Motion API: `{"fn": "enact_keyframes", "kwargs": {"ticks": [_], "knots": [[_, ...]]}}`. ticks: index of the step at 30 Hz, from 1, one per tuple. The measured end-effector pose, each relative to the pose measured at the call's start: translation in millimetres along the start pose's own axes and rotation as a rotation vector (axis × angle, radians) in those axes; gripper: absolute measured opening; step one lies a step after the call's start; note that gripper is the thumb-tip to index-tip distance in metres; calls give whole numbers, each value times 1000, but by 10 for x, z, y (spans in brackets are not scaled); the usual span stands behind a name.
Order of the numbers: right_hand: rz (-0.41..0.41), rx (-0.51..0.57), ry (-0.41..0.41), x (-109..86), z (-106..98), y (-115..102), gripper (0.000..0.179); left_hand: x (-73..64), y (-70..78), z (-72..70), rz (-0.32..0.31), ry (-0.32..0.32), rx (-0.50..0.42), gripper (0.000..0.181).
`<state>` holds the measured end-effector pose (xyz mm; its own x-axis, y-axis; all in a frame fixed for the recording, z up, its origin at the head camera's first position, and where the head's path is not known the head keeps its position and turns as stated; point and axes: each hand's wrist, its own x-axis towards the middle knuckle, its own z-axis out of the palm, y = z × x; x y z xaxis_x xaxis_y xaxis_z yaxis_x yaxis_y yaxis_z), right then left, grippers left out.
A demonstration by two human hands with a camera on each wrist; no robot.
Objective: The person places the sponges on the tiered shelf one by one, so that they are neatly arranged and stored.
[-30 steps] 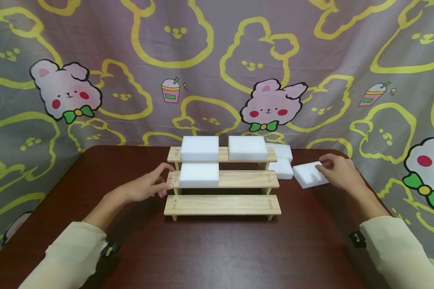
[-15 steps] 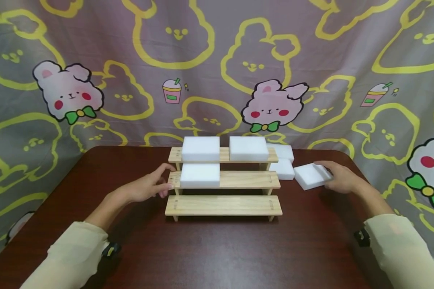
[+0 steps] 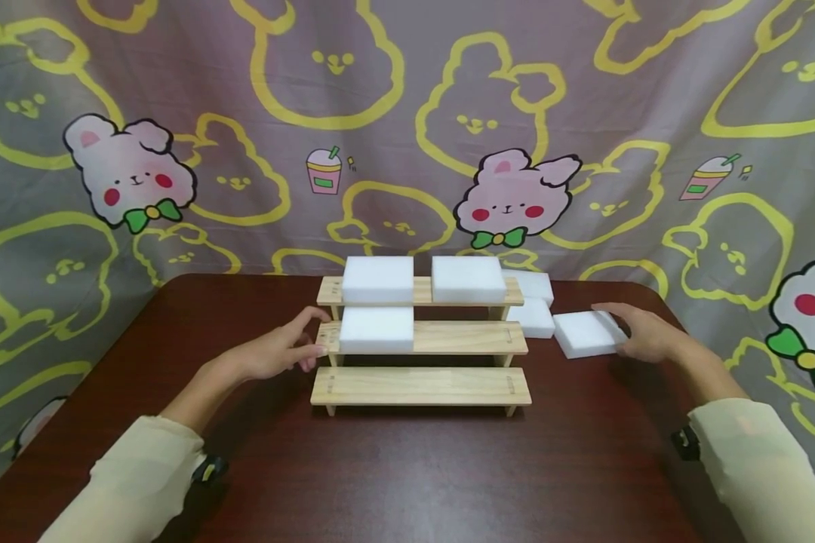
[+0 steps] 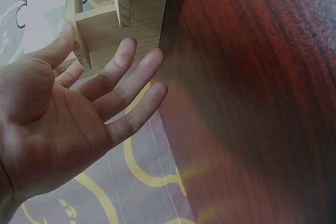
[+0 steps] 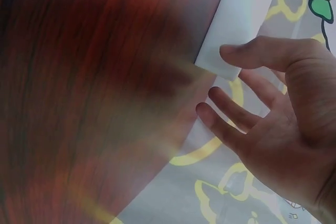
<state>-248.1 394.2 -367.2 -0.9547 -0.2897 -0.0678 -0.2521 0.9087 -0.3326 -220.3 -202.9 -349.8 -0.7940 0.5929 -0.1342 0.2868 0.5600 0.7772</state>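
Observation:
A three-step wooden display stand (image 3: 472, 335) stands on the table. My left hand (image 3: 275, 353) holds the left end of its middle step between thumb and index finger; in the left wrist view the other fingers of that hand (image 4: 63, 124) reach loosely out by the side panel (image 4: 113, 40). To the right of the stand, my right hand (image 3: 641, 332) grips the right end of a white foam block (image 3: 587, 333), its thumb on the near side and a finger at the far side. The right wrist view has the thumb pressed on the block's corner (image 5: 223, 64).
White foam blocks sit on the top step, at left (image 3: 378, 277) and right (image 3: 467, 277), and one (image 3: 376, 328) on the middle step's left. Two more (image 3: 533, 317) lie behind the stand's right end. A patterned curtain (image 3: 407, 113) hangs behind the table (image 3: 414, 467).
My right hand has shifted from over the block's top to round its right end, and the block has turned slightly. My left hand stays at the stand.

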Motion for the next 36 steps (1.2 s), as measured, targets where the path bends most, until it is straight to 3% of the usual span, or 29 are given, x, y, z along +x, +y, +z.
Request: {"fn": "enact_keyframes", "kwargs": {"ticks": [11, 19, 24, 36], "knots": [[-49, -3, 33, -62, -95, 76, 70, -8, 43, -6, -12, -3, 6, 45], [-85, 156, 44, -136, -154, 142, 68, -7, 44, -1, -9, -1, 8, 45], [-155, 242, 80, -136, -162, 143, 66, -10, 41, -3, -6, -1, 7, 45], [-169, 211, 114, -166, -212, -76, 62, -1, 17, -5, 7, 0, 6, 44]]}}
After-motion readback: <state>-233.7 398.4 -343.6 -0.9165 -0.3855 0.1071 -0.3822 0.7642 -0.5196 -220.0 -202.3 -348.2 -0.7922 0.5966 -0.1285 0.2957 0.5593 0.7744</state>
